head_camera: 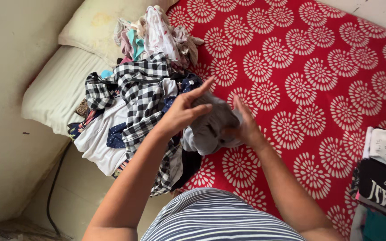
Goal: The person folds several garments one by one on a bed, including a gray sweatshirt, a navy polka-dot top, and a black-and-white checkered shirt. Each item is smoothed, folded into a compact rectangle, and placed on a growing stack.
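Both hands hold a small grey garment (213, 127) above the red bedsheet (318, 80) with white flower prints. The left hand (182, 111) pinches its edge with fingers partly spread; the right hand (246, 127) grips its other side. Just left of the garment lies a pile of clothes (135, 102), topped by a black-and-white checked shirt (144, 89); beyond the pile sit two cream pillows (63, 80).

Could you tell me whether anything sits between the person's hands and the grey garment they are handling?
Nothing visible does: the left hand and the right hand both already grip the grey garment, held above the red bedsheet.
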